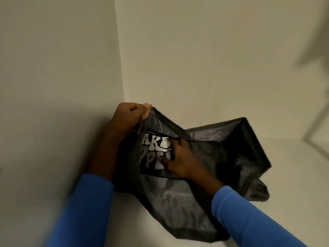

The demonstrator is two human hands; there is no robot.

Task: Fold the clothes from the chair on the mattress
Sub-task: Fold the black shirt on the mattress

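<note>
Both arms are stretched forward, each covered to the wrist in blue cloth: the left sleeve (83, 209) and the right sleeve (249, 218). The left hand (130, 116) is raised above the right hand (181, 157), its back shown. Its fingers are curled, and the top edge of a dark grey thin fabric garment (222, 154) with white lettering is pinched by them. The right hand is laid lower, back upward, fingers bent against the same cloth, thumb spread towards the left hand. Whether cloth is gripped by it cannot be told.
</note>
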